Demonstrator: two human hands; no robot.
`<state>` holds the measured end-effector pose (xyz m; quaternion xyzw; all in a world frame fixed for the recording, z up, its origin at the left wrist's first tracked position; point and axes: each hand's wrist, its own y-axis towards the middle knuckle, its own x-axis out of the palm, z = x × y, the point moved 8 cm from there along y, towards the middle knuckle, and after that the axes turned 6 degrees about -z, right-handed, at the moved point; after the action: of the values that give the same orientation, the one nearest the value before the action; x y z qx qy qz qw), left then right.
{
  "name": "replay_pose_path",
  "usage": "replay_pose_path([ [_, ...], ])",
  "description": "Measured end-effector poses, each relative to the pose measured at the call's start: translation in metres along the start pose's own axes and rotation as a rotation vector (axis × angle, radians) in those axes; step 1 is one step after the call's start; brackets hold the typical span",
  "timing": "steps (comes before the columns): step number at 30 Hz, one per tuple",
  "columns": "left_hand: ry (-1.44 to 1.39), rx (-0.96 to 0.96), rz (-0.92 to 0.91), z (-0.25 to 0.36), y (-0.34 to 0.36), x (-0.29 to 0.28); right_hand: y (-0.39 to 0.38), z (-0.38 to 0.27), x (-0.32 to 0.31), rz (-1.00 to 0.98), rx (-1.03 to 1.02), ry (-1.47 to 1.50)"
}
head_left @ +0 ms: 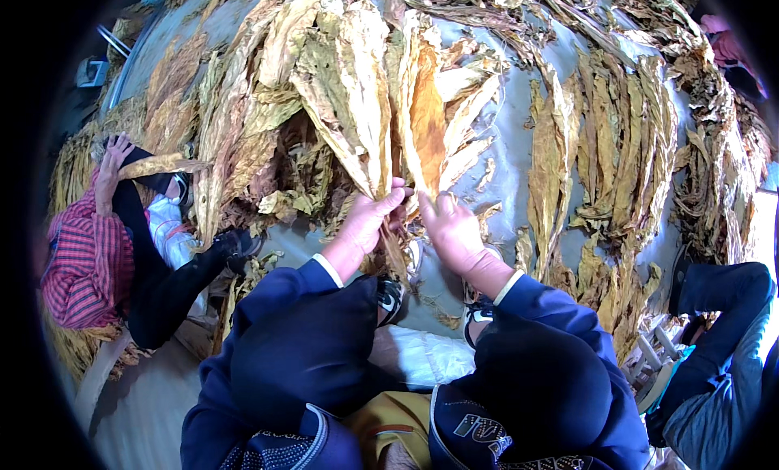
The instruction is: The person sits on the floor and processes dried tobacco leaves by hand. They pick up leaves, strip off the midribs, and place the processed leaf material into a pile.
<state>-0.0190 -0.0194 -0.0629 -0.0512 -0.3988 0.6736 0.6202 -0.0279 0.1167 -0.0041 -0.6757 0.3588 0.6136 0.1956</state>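
My left hand (pixel 362 225) is closed round the stem ends of a fanned bunch of dried tobacco leaves (pixel 365 89), pale yellow to brown, with thumb and fingers pressed together. Close beside it, my right hand (pixel 456 231) pinches the base of another group of leaves, among them an orange-brown leaf (pixel 428 105). Both groups spread away from me, tips up, with a narrow gap between them. Stem ends and a brown strip (pixel 395 255) hang below my left hand. The fingertips of my right hand are partly hidden.
Long rows of dried leaves (pixel 621 145) lie on grey sheeting (pixel 511 158) to the right. A darker leaf heap (pixel 300 166) sits at left. One person in a striped red shirt (pixel 89 259) holds a leaf there; another person's legs (pixel 722 324) show at lower right.
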Motion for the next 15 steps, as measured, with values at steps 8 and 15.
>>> replay_pose_path([
  [8, 0.081, 0.045, 0.096, -0.003, 0.008, -0.013, -0.001, -0.031, -0.004, -0.086, -0.194, 0.207],
  [15, 0.051, -0.042, 0.018, -0.006, -0.001, 0.007, -0.006, 0.048, 0.005, 0.088, 0.594, 0.793],
])
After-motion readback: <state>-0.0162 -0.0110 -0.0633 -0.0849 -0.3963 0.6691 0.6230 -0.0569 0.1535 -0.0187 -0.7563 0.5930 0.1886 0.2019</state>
